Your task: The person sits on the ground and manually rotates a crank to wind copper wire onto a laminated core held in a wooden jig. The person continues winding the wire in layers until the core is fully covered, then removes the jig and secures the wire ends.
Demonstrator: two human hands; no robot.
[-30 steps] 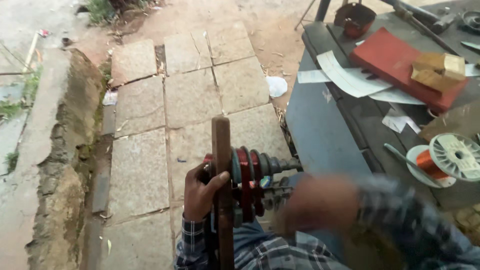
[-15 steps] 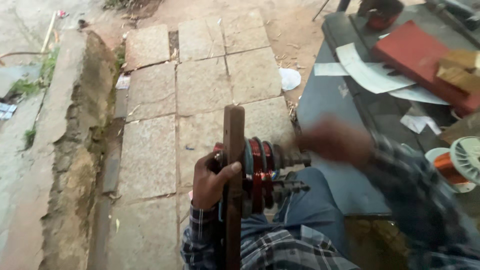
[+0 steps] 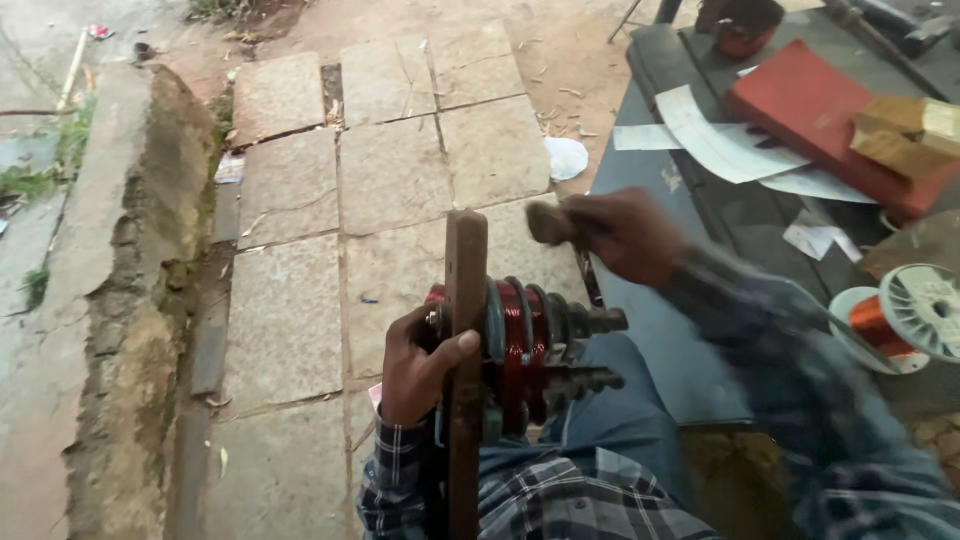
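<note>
Copper-wound coil [image 3: 515,345] sits at six o'clock, on a wooden bar [image 3: 465,380] that my left hand [image 3: 420,365] grips. My right hand [image 3: 610,235], blurred, closes around a handle [image 3: 548,222] at one o'clock.

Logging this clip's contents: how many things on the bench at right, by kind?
Red book: 1
Wooden blocks: 2
White paper sheets: about 4
Copper wire spool: 1
Total: about 8, counting only what shows clearly on the dark bench.
</note>
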